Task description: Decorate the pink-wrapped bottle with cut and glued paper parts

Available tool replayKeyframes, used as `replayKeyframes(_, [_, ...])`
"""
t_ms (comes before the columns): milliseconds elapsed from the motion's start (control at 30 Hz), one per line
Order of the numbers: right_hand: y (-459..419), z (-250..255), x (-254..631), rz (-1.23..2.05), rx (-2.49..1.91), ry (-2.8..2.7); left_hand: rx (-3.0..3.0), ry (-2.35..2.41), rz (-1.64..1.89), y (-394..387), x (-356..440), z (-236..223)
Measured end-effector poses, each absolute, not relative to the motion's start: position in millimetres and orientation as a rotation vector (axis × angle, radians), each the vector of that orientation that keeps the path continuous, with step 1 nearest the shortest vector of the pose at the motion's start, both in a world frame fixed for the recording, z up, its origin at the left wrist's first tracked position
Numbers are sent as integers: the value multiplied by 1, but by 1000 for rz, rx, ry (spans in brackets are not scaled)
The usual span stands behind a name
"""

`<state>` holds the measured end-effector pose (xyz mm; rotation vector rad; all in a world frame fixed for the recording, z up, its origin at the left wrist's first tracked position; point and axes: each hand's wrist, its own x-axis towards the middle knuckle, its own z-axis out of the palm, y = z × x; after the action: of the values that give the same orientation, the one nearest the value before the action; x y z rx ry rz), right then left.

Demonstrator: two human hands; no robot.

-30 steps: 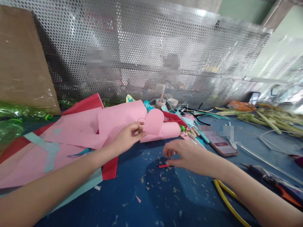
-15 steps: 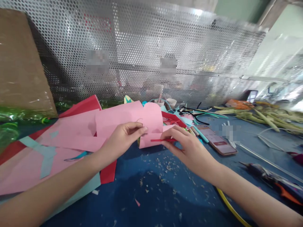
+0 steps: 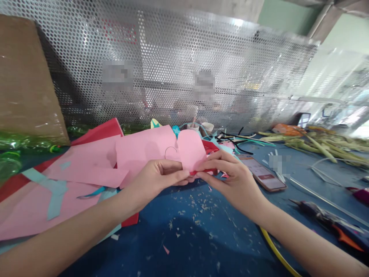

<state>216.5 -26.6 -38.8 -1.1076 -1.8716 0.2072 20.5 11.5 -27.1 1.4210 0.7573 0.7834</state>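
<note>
A pink paper piece (image 3: 192, 148) with a rounded top stands upright between my hands. My left hand (image 3: 164, 175) pinches it near its lower edge. My right hand (image 3: 226, 171) is closed on a narrow red strip (image 3: 193, 172), which lies along the bottom edge of the pink piece, close to my left fingertips. A thin curved wire (image 3: 170, 148) rises above my left hand. Behind it lies a larger curled pink sheet (image 3: 147, 144). My fingers partly hide the strip and the lower edge of the pink piece.
Pink, red and light blue paper sheets (image 3: 57, 196) cover the left side. To the right lie a phone (image 3: 266, 175), a glue gun (image 3: 325, 219), a yellow cable (image 3: 271, 246) and dried stalks (image 3: 314, 148). Paper scraps dot the blue table (image 3: 150, 246); a perforated metal panel (image 3: 173, 50) stands behind.
My right hand has picked up the red strip from the table and brought it up and left to the pink piece's lower edge. My left fingers have shifted right along that edge.
</note>
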Motion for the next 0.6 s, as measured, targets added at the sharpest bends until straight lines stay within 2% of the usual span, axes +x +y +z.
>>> replayKeyframes(233, [-21,-44,217,406,-1143,-1680,1448,800,791,11,20,-27])
replayKeyframes(433, [-13,-41,223,1031,-1108,-1518,1476,893,860,14,19,-27])
replayKeyframes(600, [-14,-39,222,1151,-1105,-1420,1403,915,872,13,20,-27])
